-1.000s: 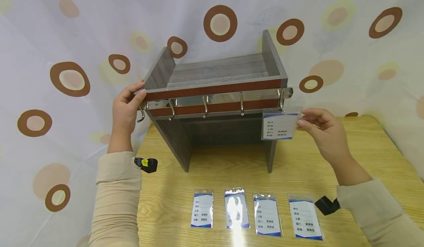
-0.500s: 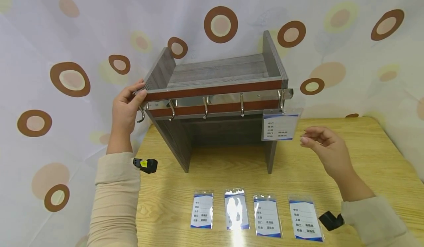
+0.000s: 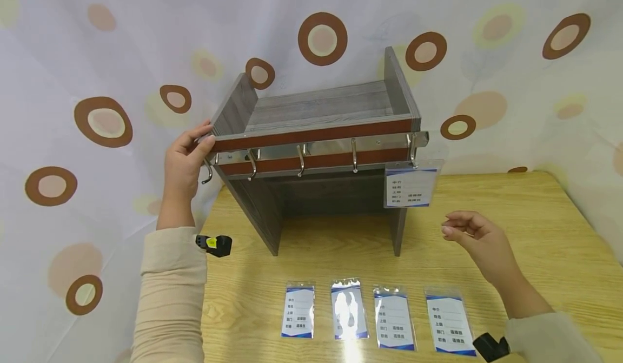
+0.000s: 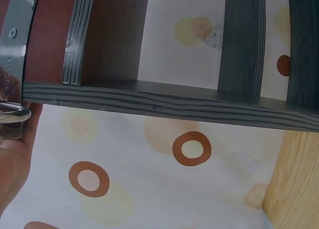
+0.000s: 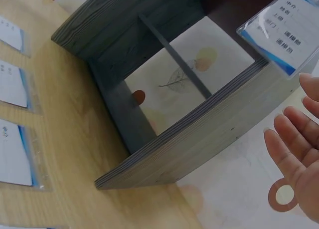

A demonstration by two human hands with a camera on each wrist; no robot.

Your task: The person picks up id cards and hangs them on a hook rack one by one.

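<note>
A grey wood-grain shelf (image 3: 321, 109) carries a metal rail (image 3: 326, 147) with several hooks along its front. My left hand (image 3: 186, 160) grips the shelf's front left corner, thumb on the front and fingers at the side. From the rightmost hook (image 3: 413, 149) hangs a badge in a clear plastic sleeve (image 3: 410, 188), also visible in the right wrist view as a badge (image 5: 281, 32). Below and to the right of that badge, apart from it, my right hand (image 3: 479, 241) hovers with loosely bent fingers (image 5: 294, 139) and holds nothing.
Several more badges lie in a row on the wooden table in front of the shelf, among them the leftmost badge (image 3: 298, 311) and the rightmost badge (image 3: 449, 322). A dotted cloth (image 3: 321, 6) hangs behind. The table (image 3: 545, 233) extends to the right.
My right hand has let go of the badge and drawn away down and to the right. The badge stays hanging on the hook. My left hand keeps its place on the shelf.
</note>
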